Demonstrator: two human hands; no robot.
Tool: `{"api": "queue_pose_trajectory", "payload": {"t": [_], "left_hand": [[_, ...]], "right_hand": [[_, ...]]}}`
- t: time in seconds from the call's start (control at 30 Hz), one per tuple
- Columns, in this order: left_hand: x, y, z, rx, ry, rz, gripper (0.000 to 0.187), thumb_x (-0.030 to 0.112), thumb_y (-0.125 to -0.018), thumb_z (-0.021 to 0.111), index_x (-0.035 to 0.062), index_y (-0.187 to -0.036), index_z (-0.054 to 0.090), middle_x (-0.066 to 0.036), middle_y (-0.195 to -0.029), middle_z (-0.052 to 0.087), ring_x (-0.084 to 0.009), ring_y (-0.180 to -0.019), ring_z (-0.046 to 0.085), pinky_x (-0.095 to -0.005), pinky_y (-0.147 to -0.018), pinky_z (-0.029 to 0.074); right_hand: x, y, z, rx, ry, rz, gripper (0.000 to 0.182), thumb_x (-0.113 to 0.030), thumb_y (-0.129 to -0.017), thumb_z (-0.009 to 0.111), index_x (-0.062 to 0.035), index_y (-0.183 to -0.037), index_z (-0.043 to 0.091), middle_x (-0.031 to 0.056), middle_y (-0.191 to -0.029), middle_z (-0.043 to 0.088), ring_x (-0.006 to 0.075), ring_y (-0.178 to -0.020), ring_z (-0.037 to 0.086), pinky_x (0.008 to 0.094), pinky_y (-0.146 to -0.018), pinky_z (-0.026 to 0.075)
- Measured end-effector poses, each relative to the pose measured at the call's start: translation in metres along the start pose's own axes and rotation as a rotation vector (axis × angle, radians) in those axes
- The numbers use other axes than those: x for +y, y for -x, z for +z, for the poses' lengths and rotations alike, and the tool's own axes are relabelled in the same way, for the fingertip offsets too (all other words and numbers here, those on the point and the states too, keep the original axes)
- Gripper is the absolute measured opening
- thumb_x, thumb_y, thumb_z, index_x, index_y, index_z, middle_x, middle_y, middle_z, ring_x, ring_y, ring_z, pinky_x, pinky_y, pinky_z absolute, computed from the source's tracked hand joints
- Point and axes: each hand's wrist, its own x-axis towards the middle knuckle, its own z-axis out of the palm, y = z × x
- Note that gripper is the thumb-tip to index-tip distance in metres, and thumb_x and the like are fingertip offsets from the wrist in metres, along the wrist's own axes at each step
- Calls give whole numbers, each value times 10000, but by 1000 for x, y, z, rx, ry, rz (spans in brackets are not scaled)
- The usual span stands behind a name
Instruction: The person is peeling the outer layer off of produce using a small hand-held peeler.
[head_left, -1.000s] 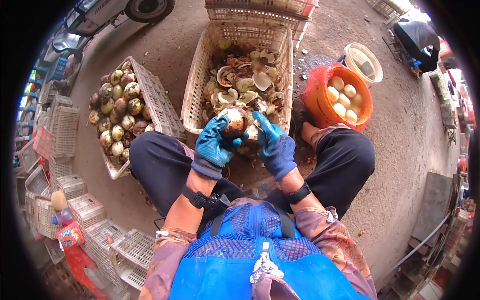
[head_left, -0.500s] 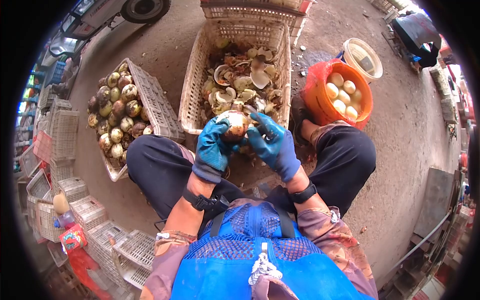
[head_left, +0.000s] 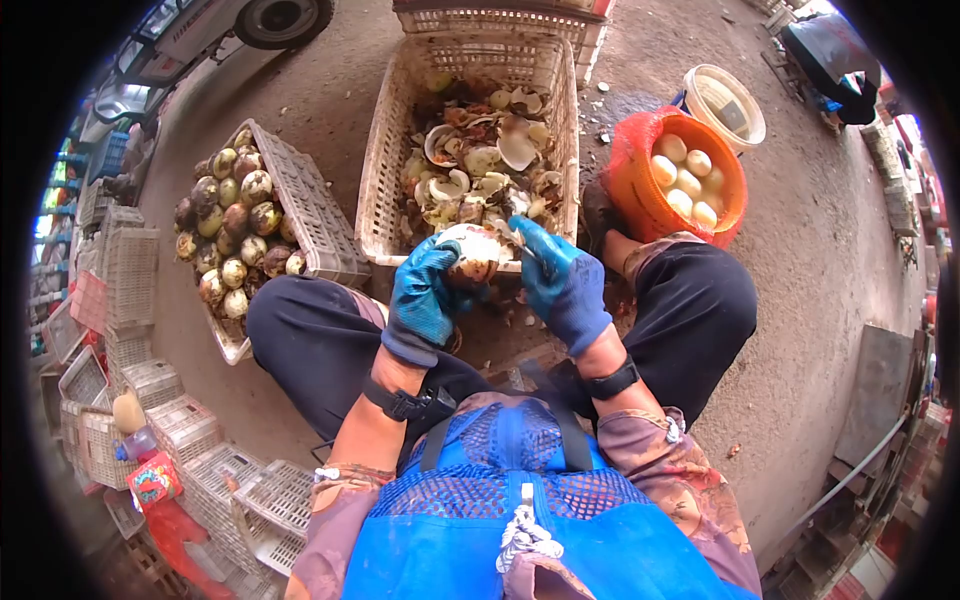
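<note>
My left hand point(head_left: 428, 290), in a blue coated glove, is closed around a round brown-and-white mottled thing point(head_left: 472, 255), like a fruit with partly pared skin. My right hand point(head_left: 556, 280), gloved alike, is just to its right, apart from it, with fingers curled. Something small and pale shows at the right fingertips, too little to name. Beyond both hands stands a plastic crate point(head_left: 372, 190) holding curved pale peelings point(head_left: 518, 148) and brownish scraps.
To the left, a tilted crate point(head_left: 318, 205) holds several mottled round things point(head_left: 235, 220). An orange bucket point(head_left: 632, 190) with smooth white ovals point(head_left: 688, 182) stands at right, beside a white bucket point(head_left: 752, 112). Stacked crates point(head_left: 130, 280) line the far left. A vehicle wheel point(head_left: 283, 18) shows at top left.
My right hand has drawn away from the round thing, moving slightly right, and its fingers have curled in. My left hand keeps its hold, with more white surface showing on the round thing.
</note>
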Motion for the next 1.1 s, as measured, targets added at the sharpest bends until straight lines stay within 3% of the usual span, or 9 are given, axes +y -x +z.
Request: {"api": "queue_pose_trajectory", "payload": {"t": [0.13,0.23,0.43,0.53,0.63,0.73,0.83,1.03,1.1], "left_hand": [[17,5,1,2,-58,-49,344,274,-920,525,86,-1196,607,-53,-974,703,-169,-710,684,-225,-501,507],[23,10,11,55,21,-58,342,274,-921,523,80,-1190,607,-67,-953,705,-180,-677,681,-227,-485,493],[20,4,-8,-60,-31,-45,331,236,-927,528,71,-1205,599,-77,-977,708,-207,-690,688,-240,-490,494],[14,2,-14,-55,149,-217,338,235,-932,541,72,-1224,593,-83,-1026,707,-223,-725,698,-244,-499,499],[11,3,-13,-49,153,-233,346,238,-931,553,75,-1235,590,-88,-1076,700,-232,-788,705,-250,-508,507],[9,0,-13,-31,178,-178,355,227,-925,554,80,-1247,584,-89,-1096,693,-230,-841,703,-257,-520,518],[15,3,-10,-121,91,-111,374,218,-917,565,76,-1262,574,-93,-1093,690,-229,-864,701,-271,-551,546],[11,7,-6,-97,102,-90,380,197,-922,558,43,-1270,556,-103,-1115,676,-257,-880,700,-325,-611,595],[3,2,-13,-146,67,-37,375,195,-933,552,36,-1272,553,-106,-1121,673,-263,-894,697,-339,-624,598]], "right_hand": [[1,8,-8,-167,248,-134,462,-171,-818,646,-206,-1275,588,90,-820,628,293,-673,643,418,-554,481],[5,11,-2,-202,312,-175,501,-210,-802,672,-221,-1293,571,64,-817,610,260,-674,639,398,-544,470],[3,9,1,-222,445,-172,543,-253,-786,697,-226,-1310,558,46,-852,608,244,-696,642,392,-549,473],[4,9,11,-153,416,-131,533,-235,-802,689,-231,-1317,554,66,-872,627,265,-719,655,405,-570,488],[7,7,18,-159,282,-1,478,-202,-838,658,-225,-1308,567,103,-909,659,305,-765,668,428,-604,503],[12,12,27,-85,-123,-50,400,-169,-879,604,-208,-1277,589,137,-931,675,337,-798,669,446,-629,506],[7,12,19,-106,-41,9,359,-160,-887,588,-191,-1243,613,148,-944,677,358,-821,664,450,-654,512],[-8,2,8,-209,292,82,349,-145,-867,585,-170,-1210,645,167,-968,681,362,-831,660,443,-681,520],[2,9,23,-149,119,86,314,-136,-891,566,-140,-1194,651,133,-896,692,294,-744,662,392,-636,515]]}}
